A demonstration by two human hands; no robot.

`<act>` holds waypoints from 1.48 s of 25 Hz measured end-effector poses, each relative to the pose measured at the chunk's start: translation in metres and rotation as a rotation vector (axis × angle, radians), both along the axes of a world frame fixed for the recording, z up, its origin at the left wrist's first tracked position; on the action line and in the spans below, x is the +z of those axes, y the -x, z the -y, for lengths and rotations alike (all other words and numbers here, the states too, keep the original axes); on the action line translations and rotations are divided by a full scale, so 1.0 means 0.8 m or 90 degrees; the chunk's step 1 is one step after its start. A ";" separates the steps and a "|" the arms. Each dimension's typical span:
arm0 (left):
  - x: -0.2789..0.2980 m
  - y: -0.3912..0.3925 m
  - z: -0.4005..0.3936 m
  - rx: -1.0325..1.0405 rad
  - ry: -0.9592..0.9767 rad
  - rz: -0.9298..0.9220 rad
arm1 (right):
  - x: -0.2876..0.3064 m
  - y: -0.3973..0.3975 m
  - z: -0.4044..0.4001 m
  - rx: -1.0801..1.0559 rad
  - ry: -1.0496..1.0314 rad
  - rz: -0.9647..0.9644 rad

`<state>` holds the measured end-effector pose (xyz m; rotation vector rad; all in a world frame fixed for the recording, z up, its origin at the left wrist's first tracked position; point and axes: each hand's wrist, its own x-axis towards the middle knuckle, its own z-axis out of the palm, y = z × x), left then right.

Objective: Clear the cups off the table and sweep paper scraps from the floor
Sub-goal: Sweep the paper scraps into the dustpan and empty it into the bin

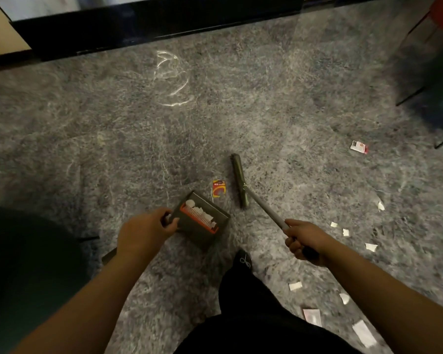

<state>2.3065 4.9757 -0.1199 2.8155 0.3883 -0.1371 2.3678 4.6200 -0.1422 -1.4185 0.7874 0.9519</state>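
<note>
The left hand (145,229) grips the handle of a dustpan (202,221) holding white scraps; just beyond it lies a red-yellow scrap (219,189). The right hand (303,240) grips the broom (239,181) handle, with white paper scraps (363,333) strewn on the grey floor (113,136) rightward.

Dustpan (202,221) left, broom (241,185) right

A dustpan (202,221) is held low over the floor (113,149) by the left hand (145,232), with paper scraps (198,209) inside it. To its right, the broom (239,181) is held by the right hand (303,242), its head on the floor. A small card (219,189) lies between dustpan and broom head. More scraps (371,247) are scattered on the floor to the right, and a packet (359,147) lies farther off, right of the broom.
</note>
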 end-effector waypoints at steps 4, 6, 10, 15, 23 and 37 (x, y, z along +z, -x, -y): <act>0.005 -0.077 -0.020 -0.012 -0.013 -0.008 | -0.005 -0.085 -0.007 0.012 0.008 -0.019; 0.006 -0.116 -0.033 -0.008 -0.011 -0.031 | -0.006 -0.119 -0.014 0.030 0.017 -0.026; 0.003 -0.188 -0.063 -0.033 0.002 -0.071 | -0.023 -0.166 -0.036 0.041 0.040 -0.041; -0.001 -0.276 -0.098 -0.076 0.004 -0.107 | -0.054 -0.215 -0.092 0.068 0.075 -0.073; 0.004 -0.309 -0.115 -0.112 0.010 -0.090 | -0.054 -0.225 -0.185 0.129 0.001 -0.168; 0.010 -0.288 -0.109 -0.146 0.044 -0.133 | 0.016 -0.163 -0.180 0.029 -0.020 -0.089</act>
